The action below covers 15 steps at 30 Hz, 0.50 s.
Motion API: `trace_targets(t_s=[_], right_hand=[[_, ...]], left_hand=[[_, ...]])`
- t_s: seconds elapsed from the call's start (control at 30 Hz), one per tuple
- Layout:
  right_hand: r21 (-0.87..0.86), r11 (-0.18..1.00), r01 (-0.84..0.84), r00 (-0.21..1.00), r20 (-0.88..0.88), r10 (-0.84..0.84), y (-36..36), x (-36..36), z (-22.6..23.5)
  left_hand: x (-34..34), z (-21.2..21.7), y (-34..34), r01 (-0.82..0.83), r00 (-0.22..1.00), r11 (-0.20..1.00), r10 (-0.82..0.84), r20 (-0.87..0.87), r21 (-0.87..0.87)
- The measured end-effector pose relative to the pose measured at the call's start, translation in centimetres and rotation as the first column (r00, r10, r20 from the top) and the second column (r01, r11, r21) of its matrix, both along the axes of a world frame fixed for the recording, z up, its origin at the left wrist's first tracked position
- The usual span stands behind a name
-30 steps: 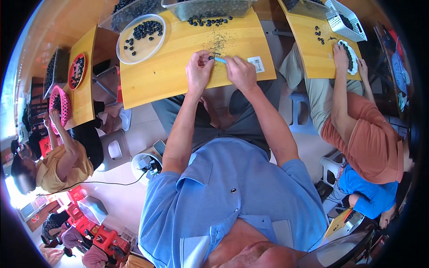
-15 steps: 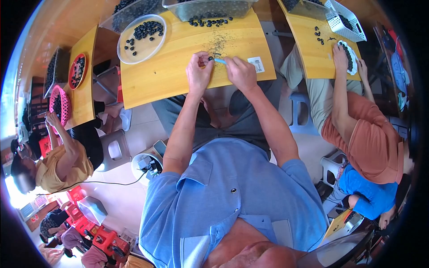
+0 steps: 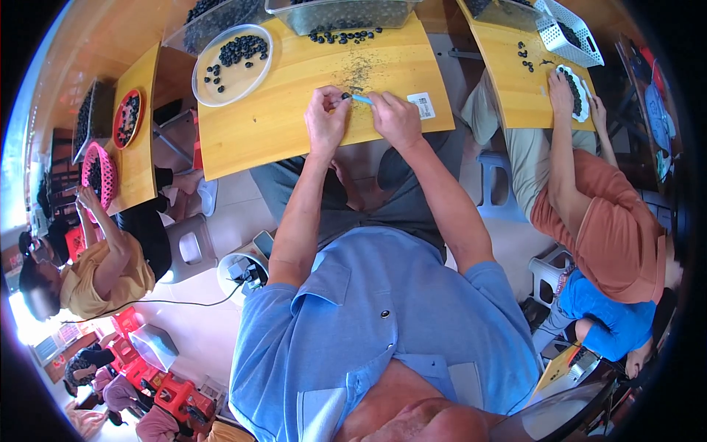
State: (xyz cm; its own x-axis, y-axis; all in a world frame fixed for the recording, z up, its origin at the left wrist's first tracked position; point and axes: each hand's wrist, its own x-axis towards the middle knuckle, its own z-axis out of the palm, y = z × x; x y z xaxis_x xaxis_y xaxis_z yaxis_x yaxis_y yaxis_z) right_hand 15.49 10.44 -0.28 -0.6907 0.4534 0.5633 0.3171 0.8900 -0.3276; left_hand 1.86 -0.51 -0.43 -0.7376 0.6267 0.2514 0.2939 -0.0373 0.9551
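Between the fingertips of my left hand (image 3: 326,119) is a small dark round bead-like ball (image 3: 345,96). My right hand (image 3: 398,120) is closed around a slim light-blue tool (image 3: 361,99), whose end points at the ball and meets or nearly meets it. Too small to make out is the tool's tip. Both hands are above the near part of a yellow wooden table (image 3: 265,144). Dark crumbs (image 3: 358,74) are scattered just beyond my fingers. A white printed card (image 3: 422,105) lies beside my right hand.
A round clear tray (image 3: 233,77) with similar dark balls stands at the table's left. Loose balls (image 3: 342,36) lie before a clear bin (image 3: 353,16) at the far edge. Co-workers sit at tables on both sides, with a pink basket (image 3: 99,175) left and a white basket (image 3: 568,33) right.
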Motion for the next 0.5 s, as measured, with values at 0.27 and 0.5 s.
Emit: trace_targets(t_s=[0.27, 0.5], right_hand=[[-0.018, 0.992, 0.124, 0.989, 0.084, -0.122, -0.06, -0.28, 0.42], [-0.014, 0.995, 0.097, 0.994, 0.05, -0.096, -0.05, -0.6, 0.2]], left_hand=[[-0.05, -0.39, -0.24, 0.019, 1.0, 0.997, -0.018, -0.018, 0.073], [-0.8, 0.39, -0.67, -0.028, 0.961, 0.999, 0.035, -0.275, 0.029]])
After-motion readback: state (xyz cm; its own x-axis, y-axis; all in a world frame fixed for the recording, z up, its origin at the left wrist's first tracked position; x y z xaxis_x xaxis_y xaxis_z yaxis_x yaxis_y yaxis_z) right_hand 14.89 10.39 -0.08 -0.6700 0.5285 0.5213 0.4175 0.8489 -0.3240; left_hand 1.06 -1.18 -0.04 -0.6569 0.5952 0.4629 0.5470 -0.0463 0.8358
